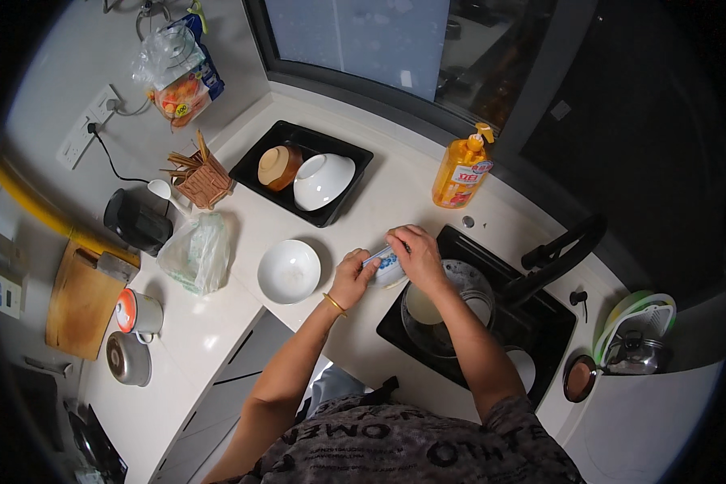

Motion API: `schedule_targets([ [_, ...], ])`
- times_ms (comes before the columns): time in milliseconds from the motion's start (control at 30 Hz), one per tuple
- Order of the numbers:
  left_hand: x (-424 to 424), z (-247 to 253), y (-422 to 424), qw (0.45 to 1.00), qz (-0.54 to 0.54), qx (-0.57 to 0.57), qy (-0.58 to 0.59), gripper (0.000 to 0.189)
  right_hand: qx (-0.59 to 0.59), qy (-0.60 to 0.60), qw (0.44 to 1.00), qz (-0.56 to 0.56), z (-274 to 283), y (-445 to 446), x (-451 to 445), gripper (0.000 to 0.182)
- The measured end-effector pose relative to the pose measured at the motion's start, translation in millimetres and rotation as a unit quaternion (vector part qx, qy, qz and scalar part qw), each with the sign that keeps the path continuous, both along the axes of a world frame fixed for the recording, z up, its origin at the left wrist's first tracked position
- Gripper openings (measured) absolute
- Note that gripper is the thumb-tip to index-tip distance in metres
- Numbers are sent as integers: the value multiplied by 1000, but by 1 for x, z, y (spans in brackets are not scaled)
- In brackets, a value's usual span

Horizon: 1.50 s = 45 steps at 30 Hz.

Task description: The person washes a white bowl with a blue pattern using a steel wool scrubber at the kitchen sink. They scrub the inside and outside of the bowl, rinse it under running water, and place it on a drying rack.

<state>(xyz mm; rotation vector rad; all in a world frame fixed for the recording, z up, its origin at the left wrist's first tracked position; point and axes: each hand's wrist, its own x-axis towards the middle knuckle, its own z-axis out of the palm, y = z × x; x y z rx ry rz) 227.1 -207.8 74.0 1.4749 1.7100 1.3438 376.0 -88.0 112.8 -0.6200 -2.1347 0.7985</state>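
A white bowl with a blue pattern is tilted on its side between my hands, over the counter by the sink's left edge. My left hand grips its near-left rim, the thumb on the patterned side. My right hand is closed around its far-right side; what its fingertips hold inside is hidden. Just right and below, a metal pot stands in the black sink, with bowls in it partly covered by my right forearm. To the left, a white bowl stands upright on the counter.
A black tray holds a brown bowl and an upturned white bowl. A yellow soap bottle stands behind the sink, near the black faucet. Left are a chopstick basket, plastic bag, enamel mug and metal pot.
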Motion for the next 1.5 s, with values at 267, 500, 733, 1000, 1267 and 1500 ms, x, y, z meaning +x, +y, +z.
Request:
schedule_targets([
  [267,19,4,16,993,63,15,97,23,1,-51,998,-26,-15,7,10,15],
  [500,7,2,-1,993,-18,37,109,20,-25,-22,999,-24,-26,35,22,16],
  [733,9,11,7,997,34,19,62,18,-49,-7,997,60,-7,2,19,16],
  [1000,8,12,19,995,19,30,91,18,-53,-142,971,186,0,35,31,20],
  [1267,-31,-2,6,984,-102,-12,144,24,-146,-109,968,174,2,46,34,19],
  [1500,-3,-5,2,997,13,-33,-62,28,-124,-17,991,37,-9,45,17,23],
])
